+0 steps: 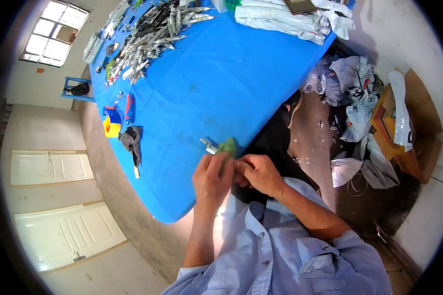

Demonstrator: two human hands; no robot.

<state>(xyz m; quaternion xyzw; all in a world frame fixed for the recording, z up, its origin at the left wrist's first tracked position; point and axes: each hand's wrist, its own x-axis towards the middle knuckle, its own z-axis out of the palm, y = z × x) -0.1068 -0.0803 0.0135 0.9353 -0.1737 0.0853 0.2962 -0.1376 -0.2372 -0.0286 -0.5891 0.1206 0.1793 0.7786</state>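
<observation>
Your left hand point(214, 172) is closed, its fingers bent round a metal piece point(209, 146) and a green cloth point(227, 146). The piece sticks out at 11 o'clock from your hands, silvery and narrow, past the near edge of the blue table point(206, 93); the cloth bunches against it at 12 o'clock. Your right hand point(261, 173) is just beside, fingers curled in, thumb and forefinger drawn together near the left fingertips; you cannot tell from here what, if anything, it grips.

At 11 o'clock, well apart from your hands, a heap of metal parts point(147, 46) covers the far end of the table. At 10 lies a red and blue tool point(129, 108). Between 9 and 10 are a yellow roll point(111, 130) and, nearer to you, a crumpled dark cloth point(131, 141). Between 12 and 1, pale plastic packs point(275, 20) lie at the table's edge. Off the table, crumpled bags point(357, 78) pile up at 2 o'clock, and between 2 and 3 stands an open carton point(421, 108).
</observation>
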